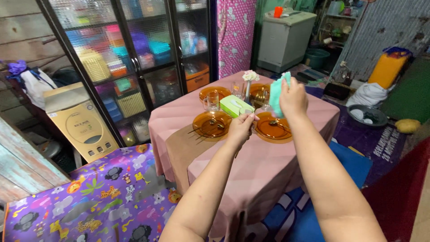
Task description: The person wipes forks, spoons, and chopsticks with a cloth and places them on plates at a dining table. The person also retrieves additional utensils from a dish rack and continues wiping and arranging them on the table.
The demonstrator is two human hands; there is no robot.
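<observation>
Head view: right hand (293,99) grips teal cloth (278,93).

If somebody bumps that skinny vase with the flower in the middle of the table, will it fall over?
Probably, yes. The vase looks tall and narrow with a flower on top, so a nudge could tip it. It looks like clear glass, so it might break. It stands among glasses and amber plates, so it could knock those too. The right hand holds a green cloth nearby.
</observation>
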